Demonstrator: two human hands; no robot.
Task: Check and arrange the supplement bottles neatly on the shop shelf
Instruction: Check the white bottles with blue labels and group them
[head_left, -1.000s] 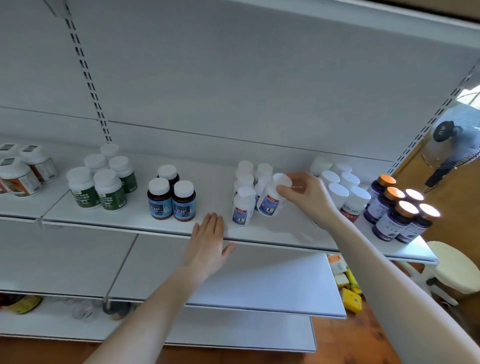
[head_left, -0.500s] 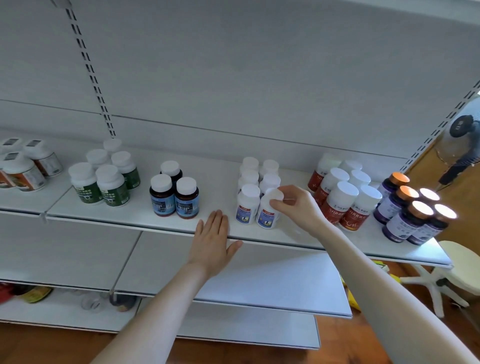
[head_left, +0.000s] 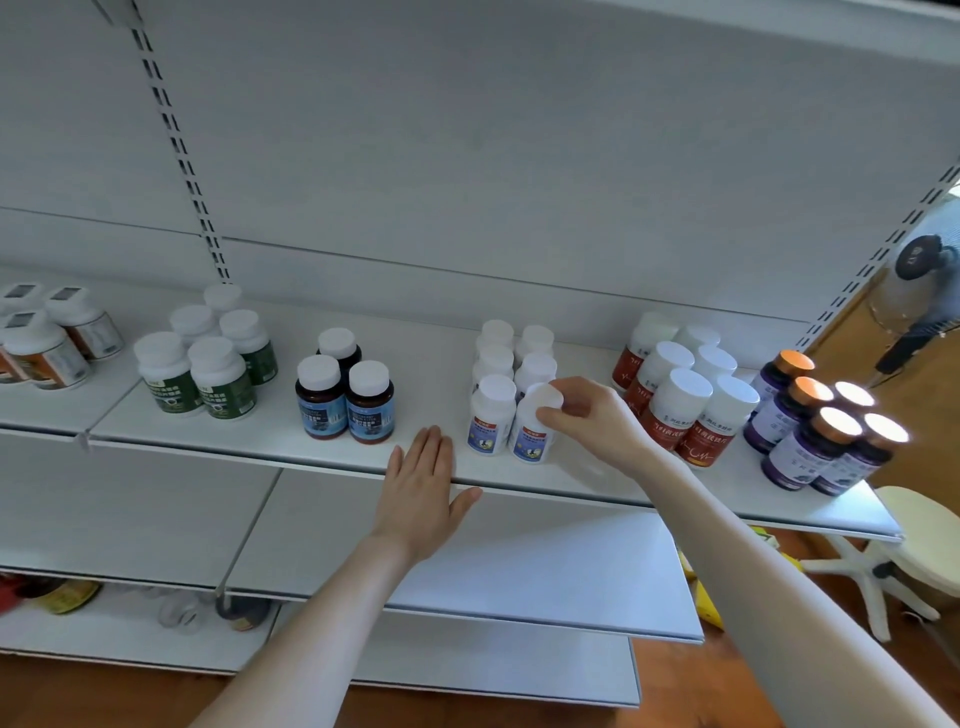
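A pale back panel (head_left: 519, 156) rises behind a long white shelf (head_left: 426, 374) that carries every group of bottles. A second shelf (head_left: 519, 561) juts out nearer and lower, and a third shelf (head_left: 467, 660) lies beneath it, close to the wooden floor (head_left: 675, 675). At the right edge stands a white stool (head_left: 924, 535), with a fan (head_left: 914, 280) farther off. From left to right the long shelf holds orange-labelled bottles (head_left: 47, 343), green-labelled bottles (head_left: 208, 364), three dark bottles (head_left: 343, 400) with blue labels, a double row of small white bottles (head_left: 498, 374) with blue labels, red-labelled bottles (head_left: 675, 395) and purple bottles (head_left: 810, 415) with orange caps. The left hand (head_left: 421, 488) lies flat, fingers straight and close together, thumb spread aside. Its fingertips rest on the long shelf's near edge, between the dark bottles and the small white ones. The right hand (head_left: 587, 415) reaches in from the right, fingers curled over the cap of the front bottle (head_left: 531, 436) and pinching it from above. This bottle sits at the near right corner of the small white group, just beside its left neighbour and slightly tilted. Whether its base rests flat on the shelf cannot be told.
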